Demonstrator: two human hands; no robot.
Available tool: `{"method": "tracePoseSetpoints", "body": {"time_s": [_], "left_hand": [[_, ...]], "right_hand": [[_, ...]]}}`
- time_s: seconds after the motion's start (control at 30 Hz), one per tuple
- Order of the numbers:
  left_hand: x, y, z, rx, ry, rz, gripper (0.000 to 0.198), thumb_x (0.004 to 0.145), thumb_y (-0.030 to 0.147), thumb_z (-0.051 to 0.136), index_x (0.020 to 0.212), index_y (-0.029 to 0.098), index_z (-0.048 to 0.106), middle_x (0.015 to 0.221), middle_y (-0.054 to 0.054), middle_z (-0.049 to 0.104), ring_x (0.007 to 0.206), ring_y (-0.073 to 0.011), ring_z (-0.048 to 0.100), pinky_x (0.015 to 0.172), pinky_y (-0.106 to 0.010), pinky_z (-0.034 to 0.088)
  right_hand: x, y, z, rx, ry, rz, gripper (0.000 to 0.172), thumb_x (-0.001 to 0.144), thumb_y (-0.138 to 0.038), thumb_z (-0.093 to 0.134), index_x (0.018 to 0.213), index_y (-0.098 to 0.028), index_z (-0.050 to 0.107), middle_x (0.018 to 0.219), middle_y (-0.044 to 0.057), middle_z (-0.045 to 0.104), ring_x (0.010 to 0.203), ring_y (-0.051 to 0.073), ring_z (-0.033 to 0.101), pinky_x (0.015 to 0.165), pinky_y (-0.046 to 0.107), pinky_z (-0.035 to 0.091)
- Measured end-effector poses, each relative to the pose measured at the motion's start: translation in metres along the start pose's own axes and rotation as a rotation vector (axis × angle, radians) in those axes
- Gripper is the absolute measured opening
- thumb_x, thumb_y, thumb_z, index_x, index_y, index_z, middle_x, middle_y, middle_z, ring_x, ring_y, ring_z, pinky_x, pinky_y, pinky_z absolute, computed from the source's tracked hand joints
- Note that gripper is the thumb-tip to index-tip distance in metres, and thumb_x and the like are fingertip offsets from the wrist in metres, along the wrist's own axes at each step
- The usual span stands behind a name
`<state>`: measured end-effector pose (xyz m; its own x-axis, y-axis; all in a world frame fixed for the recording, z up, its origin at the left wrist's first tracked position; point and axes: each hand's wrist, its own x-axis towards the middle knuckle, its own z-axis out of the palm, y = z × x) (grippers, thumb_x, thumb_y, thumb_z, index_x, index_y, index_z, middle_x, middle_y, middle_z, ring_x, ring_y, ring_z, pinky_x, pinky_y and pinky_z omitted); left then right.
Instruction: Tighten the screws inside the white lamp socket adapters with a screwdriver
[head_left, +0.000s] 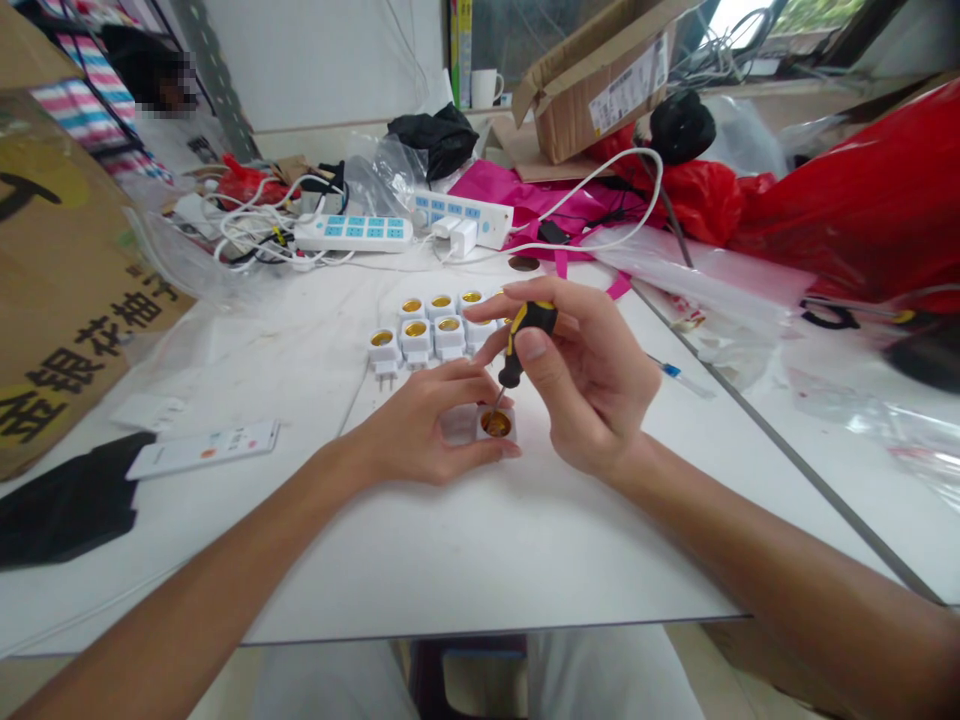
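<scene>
My left hand [442, 420] is closed around a white lamp socket adapter [512, 430], whose round brass-coloured opening faces up toward me. Between the thumb and fingers of my right hand [592, 370] is a short black and yellow screwdriver [525, 335], tilted with its shaft pointing down. The tip of its shaft goes into the socket's opening; what it touches inside is too small to tell. Just beyond my hands, several more white socket adapters [416, 342] with plug pins stand in rows, partly hidden by my right hand.
White power strips [352, 232] and tangled cables lie at the back. A large cardboard box [67, 290] stands at left, near a white flat box [206, 450] and a black object [75, 505]. Red plastic bags [847, 200] and clear wrap fill the right. Another person [172, 110] is at far left.
</scene>
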<state>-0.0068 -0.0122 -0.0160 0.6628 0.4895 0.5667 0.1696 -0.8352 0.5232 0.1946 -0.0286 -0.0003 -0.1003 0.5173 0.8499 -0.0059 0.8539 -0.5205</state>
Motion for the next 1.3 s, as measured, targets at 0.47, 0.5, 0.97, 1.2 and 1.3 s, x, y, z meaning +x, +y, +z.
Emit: {"method": "tracePoseSetpoints", "body": {"time_s": [0.47,0.5,0.97,1.2,1.3], "left_hand": [[0.003,0.004,-0.002,0.003,-0.015,0.01,0.024,0.095,0.037,0.09,0.106,0.021,0.076,0.108,-0.007,0.08,0.101,-0.0246,0.077,0.091,-0.038,0.061],[0.003,0.004,-0.002,0.002,-0.014,0.009,0.024,0.095,0.038,0.09,0.106,0.021,0.076,0.108,-0.007,0.08,0.101,-0.0248,0.077,0.09,-0.038,0.061],[0.002,0.001,-0.001,0.03,-0.02,-0.01,0.025,0.095,0.041,0.09,0.106,0.022,0.079,0.108,-0.007,0.081,0.101,-0.0257,0.079,0.09,-0.039,0.064],[0.003,0.002,-0.003,0.031,-0.019,0.032,0.021,0.097,0.037,0.087,0.11,0.023,0.077,0.112,-0.008,0.081,0.104,-0.0274,0.079,0.091,-0.042,0.064],[0.003,0.003,-0.003,0.021,-0.047,0.002,0.023,0.097,0.04,0.086,0.109,0.022,0.077,0.11,-0.008,0.082,0.102,-0.0272,0.079,0.089,-0.041,0.064]], "right_hand": [[0.01,0.002,0.003,-0.187,0.181,-0.06,0.026,0.098,-0.033,0.087,0.123,-0.031,0.084,0.093,0.004,0.07,0.087,0.025,0.066,0.078,0.046,0.063],[0.009,0.001,0.003,-0.178,0.179,-0.039,0.025,0.099,-0.034,0.086,0.124,-0.03,0.084,0.094,0.004,0.07,0.088,0.024,0.067,0.08,0.046,0.065],[0.004,-0.005,0.003,0.047,0.001,0.049,0.036,0.111,-0.031,0.065,0.145,-0.039,0.071,0.126,0.005,0.081,0.094,0.027,0.082,0.081,0.051,0.075],[0.002,0.0,0.007,-0.074,0.07,-0.063,0.043,0.1,-0.03,0.081,0.141,-0.042,0.076,0.13,0.009,0.078,0.107,0.035,0.078,0.081,0.057,0.072],[0.002,-0.003,0.007,-0.075,0.069,0.022,0.039,0.103,-0.033,0.077,0.141,-0.043,0.074,0.126,0.007,0.078,0.107,0.034,0.079,0.086,0.058,0.073]]}}
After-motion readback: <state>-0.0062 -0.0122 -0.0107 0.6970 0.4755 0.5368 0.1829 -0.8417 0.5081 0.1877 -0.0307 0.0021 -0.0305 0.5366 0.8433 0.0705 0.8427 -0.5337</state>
